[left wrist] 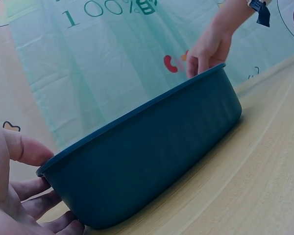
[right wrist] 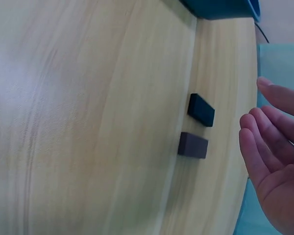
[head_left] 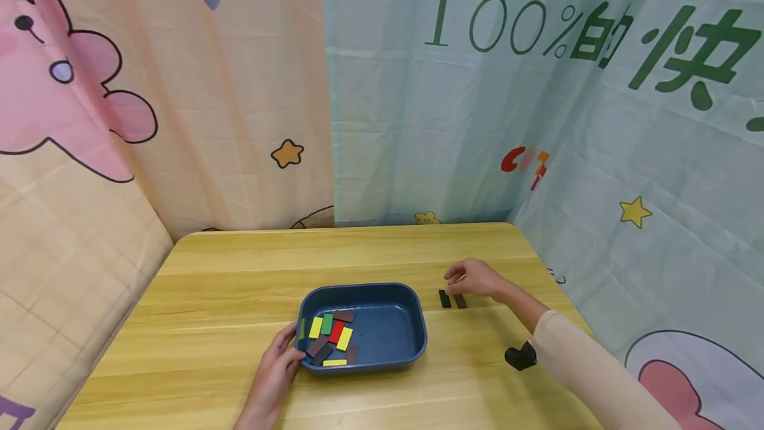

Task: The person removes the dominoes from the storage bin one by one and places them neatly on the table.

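Behind the table (head_left: 239, 257) I see two printed cloths hanging past its far edge, a peach cloth (head_left: 239, 98) toward the far left corner and a pale green cloth (head_left: 388, 118) with big lettering toward the far right. A beige sleeve (head_left: 585, 363) reaches in over the table's right side, a dark piece (head_left: 521, 356) at its cuff. Between the person's hands sits a blue tray (head_left: 388, 332); the left hand (head_left: 279, 358) grips its near left corner, thumb at the rim, fingers against the outer wall. Small blocks lie jumbled in the tray's left end: yellow blocks (head_left: 316, 328), a green block (head_left: 327, 324), a red block (head_left: 337, 332), brown blocks (head_left: 343, 316) and a dark block (head_left: 323, 354). The right hand (head_left: 474, 277), fingers loosely bent and holding nothing, hovers near two pieces between the tray and the table's right edge: a black block (head_left: 444, 298) and, just beside it, a dark brown block (head_left: 460, 300), both oblong and straight-edged, with a narrow gap between them
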Available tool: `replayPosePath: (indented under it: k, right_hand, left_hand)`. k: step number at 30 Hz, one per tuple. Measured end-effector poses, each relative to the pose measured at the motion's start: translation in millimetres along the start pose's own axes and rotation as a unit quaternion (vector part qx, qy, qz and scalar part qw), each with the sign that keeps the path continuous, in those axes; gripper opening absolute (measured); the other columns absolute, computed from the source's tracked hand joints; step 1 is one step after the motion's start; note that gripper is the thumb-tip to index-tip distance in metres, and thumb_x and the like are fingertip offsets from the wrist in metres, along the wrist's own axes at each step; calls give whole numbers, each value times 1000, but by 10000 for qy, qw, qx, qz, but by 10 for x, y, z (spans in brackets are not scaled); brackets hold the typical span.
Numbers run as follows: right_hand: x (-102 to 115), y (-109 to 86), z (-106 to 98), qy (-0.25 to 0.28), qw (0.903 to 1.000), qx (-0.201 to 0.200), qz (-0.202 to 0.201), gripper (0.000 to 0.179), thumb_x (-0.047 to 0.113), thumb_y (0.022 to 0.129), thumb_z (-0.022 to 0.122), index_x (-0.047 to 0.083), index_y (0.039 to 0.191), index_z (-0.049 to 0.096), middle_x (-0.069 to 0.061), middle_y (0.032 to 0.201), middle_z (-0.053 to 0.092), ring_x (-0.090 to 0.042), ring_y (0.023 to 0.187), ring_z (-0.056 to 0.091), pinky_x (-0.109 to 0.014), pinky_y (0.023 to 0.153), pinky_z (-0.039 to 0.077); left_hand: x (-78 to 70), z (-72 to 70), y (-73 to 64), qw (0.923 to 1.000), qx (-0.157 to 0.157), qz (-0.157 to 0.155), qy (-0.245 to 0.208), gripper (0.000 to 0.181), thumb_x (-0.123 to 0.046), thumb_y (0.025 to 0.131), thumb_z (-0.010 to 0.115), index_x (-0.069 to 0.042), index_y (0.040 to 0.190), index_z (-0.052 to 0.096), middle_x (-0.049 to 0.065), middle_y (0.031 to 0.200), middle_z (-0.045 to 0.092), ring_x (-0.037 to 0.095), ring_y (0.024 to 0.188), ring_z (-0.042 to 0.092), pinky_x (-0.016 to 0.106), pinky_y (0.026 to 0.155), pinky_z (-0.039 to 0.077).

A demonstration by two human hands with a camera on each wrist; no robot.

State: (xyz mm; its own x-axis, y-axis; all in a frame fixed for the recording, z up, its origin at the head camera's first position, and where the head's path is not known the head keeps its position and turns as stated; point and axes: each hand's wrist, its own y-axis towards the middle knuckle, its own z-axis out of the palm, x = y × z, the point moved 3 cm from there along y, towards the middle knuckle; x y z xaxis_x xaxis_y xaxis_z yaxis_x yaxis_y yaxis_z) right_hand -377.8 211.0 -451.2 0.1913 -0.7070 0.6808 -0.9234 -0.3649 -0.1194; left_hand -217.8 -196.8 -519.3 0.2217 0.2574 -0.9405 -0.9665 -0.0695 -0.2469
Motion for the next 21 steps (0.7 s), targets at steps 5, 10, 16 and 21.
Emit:
replayPosePath:
  k: [5,10,16,21]
  right_hand:
    - [144,56,37,-33,9987,378,-330,37,7,88,81,-10,118,69,-7,98,71,-18,89,68,-36,79,57]
    - [331,109,79,-11,9946,720,-742,34,4,88,80,-10,117,69,-15,102,71,-18,90,68,-34,82,57]
    - [594,153,142,-310,9851,1145,-1246,28,5,89,79,-3,115,72,-8,101,71,-15,93,66,-32,84,56]
    - [800,199,217,-547,9743,1468,-1620,29,7,89,80,0,116,74,-3,103,72,-12,95,66,-28,86,54]
  left_hand:
    - [2,1,-4,10000,37,54,-2,62,1,99,45,1,159,29,24,166,20,34,141,33,18,94,44]
    - [6,6,3,9999,76,91,-10,61,1,100,45,1,159,29,25,165,20,33,140,34,16,92,45]
    - [2,0,5,9999,66,141,0,61,1,99,45,1,158,30,24,165,21,33,139,35,16,92,45]
    - [10,-18,-8,9999,81,143,40,62,2,98,46,1,158,30,23,165,22,31,138,35,16,91,44]
